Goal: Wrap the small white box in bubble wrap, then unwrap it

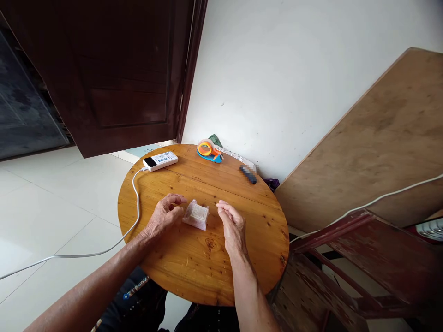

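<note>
Round and wooden, the counter (202, 272) holds everything. Left hand (165, 216) and right hand (232, 225) rest open, holding nothing. Between them lies a small clear-wrapped packet (196, 215), just beside the left fingers (178, 199). Beyond the hands sits a white power bank (160, 161).

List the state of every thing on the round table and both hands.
small wrapped packet: lying flat, wrapped
left hand: open, touching the packet's edge
right hand: open, apart from the packet
power bank: cable plugged in
tape dispenser: resting by the wall
door: open
</note>
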{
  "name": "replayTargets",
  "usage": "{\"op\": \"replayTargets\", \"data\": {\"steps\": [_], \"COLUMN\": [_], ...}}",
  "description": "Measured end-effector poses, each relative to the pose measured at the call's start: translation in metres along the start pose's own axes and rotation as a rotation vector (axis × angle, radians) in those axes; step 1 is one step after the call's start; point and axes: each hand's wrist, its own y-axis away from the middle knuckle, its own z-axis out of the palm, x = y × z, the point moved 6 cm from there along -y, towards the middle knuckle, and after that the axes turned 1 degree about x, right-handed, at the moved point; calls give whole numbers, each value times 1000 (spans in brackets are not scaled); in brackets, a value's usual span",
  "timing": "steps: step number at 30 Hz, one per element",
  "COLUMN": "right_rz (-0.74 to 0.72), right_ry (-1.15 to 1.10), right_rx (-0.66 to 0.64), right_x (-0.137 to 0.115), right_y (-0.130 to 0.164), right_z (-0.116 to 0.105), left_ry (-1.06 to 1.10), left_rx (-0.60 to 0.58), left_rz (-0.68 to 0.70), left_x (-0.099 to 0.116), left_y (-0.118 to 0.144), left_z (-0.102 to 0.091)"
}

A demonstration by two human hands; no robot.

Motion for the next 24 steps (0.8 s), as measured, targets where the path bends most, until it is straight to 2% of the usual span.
{"op": "replayTargets", "data": {"steps": [4,10,12,14,18,24], "right_rz": [-12,-204,-259,-298,-361,-526], "right_ry": [73,246,303,356,426,514], "right_rx": [-64,-257,-309,-324,-285,-184], "right_x": [-6,-29,-32,-33,-33,-38], "right_y": [4,15,19,22,24,28], "right_z": [4,19,25,28,28,31], "left_ry": [113,135,57,-56,-243,-328], "left_rx": [34,-19,-55,-86,-126,-131], "left_rz": [-135,-135,-72,47,273,331], "left_x": [-2,3,6,11,17,13], "left_y": [0,4,5,5,9,11], "left_z": [0,5,7,9,15,20]}}
